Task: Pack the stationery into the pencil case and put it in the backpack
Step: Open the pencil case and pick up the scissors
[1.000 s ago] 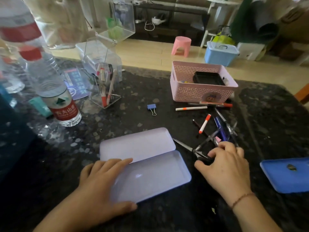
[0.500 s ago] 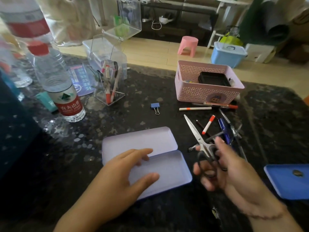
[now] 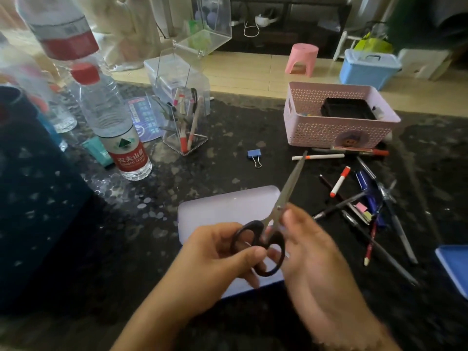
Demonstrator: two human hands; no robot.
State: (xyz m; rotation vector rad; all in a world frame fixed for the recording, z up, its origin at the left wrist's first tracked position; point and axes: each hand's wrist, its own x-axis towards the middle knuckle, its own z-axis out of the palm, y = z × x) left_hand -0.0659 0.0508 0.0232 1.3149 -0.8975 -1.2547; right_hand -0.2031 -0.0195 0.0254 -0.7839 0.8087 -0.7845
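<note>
The open lilac pencil case lies flat on the dark table, with nothing visible in it. Black-handled scissors are held above it, blades closed and pointing up to the right. My left hand pinches the left handle loop. My right hand grips the handles from the right, its thumb near the pivot. A loose heap of pens and pencils lies to the right. A blue binder clip sits beyond the case. The dark blue mass at the far left may be the backpack.
A pink basket with a black tray stands at the back right, pens along its front. Water bottles and a clear pen holder stand at the back left. A blue lid lies at the right edge.
My right hand lifted the scissors from the pen heap and brought them left over the case. My left hand left the case and took hold of a handle loop.
</note>
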